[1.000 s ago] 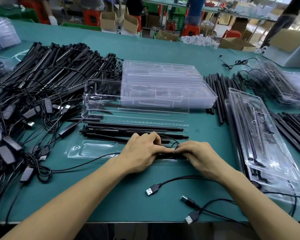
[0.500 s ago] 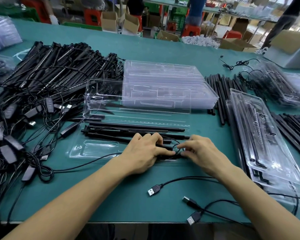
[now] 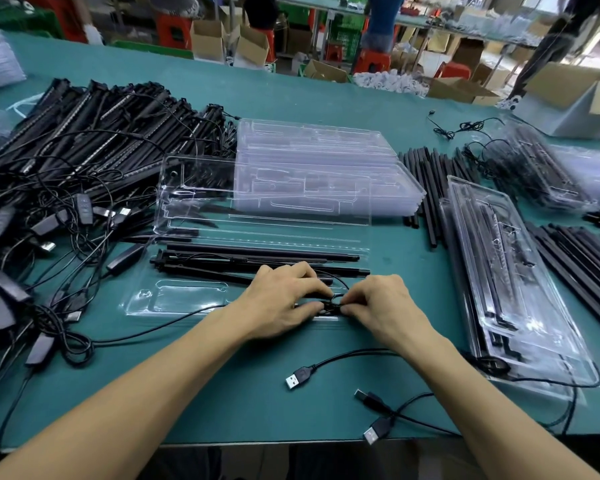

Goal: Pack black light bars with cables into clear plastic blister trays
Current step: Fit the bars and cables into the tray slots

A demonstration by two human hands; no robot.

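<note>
Where the green worktop (image 3: pixel 222 393) reaches its near edge, three USB plugs (image 3: pixel 297 378) lie loose on black leads, one alone near the middle and two crossed closer to the right forearm. Just beyond them both hands meet over the near right part of an open blister tray (image 3: pixel 174 299). The left hand (image 3: pixel 281 303) lies palm down with its fingers (image 3: pixel 312 291) curled, thumb and forefinger pinching a small coil of black cable (image 3: pixel 333 301). The right hand (image 3: pixel 385 303) grips the same coil from the other side, its fingers bent in against it. The coil rests on the tray's plastic between the two hands. Directly behind the knuckles, black light bars (image 3: pixel 257 259) lie lengthwise in the tray, and the tray's clear lid (image 3: pixel 194 202) is folded back beyond them, overlapping a stack of empty clear trays (image 3: pixel 319 157). To the right, a filled tray (image 3: pixel 520 306) lies at an angle, a cable trailing from its near end. Loose black bars (image 3: pixel 426 188) lie between it and the stack. On the left, a large heap of light bars with tangled cables (image 3: pixel 84 140) spreads across the worktop. Farther back on the right sit more packed trays (image 3: pixel 541 168), then cardboard boxes (image 3: pixel 575 91).
</note>
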